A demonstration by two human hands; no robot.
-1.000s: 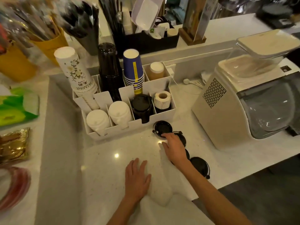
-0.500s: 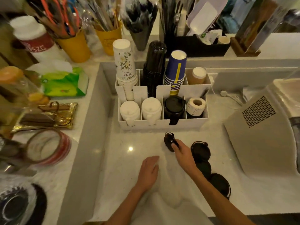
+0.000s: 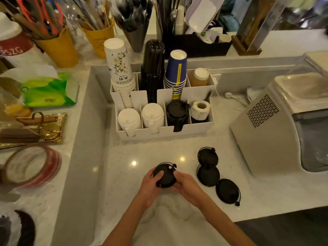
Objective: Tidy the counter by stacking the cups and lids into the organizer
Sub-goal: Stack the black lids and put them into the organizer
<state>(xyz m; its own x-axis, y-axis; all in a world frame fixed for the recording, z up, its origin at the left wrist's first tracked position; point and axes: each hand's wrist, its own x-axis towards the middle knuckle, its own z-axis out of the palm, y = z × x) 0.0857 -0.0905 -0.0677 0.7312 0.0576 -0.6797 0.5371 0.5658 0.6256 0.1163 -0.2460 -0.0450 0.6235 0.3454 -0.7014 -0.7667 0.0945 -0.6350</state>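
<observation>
We are holding one black lid (image 3: 165, 174) above the white counter (image 3: 124, 176), in front of the white organizer (image 3: 165, 133). Our left hand (image 3: 150, 185) is gripping its left edge and our right hand (image 3: 186, 186) is clasping its right edge. Three more black lids (image 3: 208, 172) are lying in an overlapping row just to the right, beside the ice maker (image 3: 266, 132).

Bare counter (image 3: 142, 153) lies open before the organizer (image 3: 165, 133); three loose lids (image 3: 208, 172) crowd the right.
</observation>
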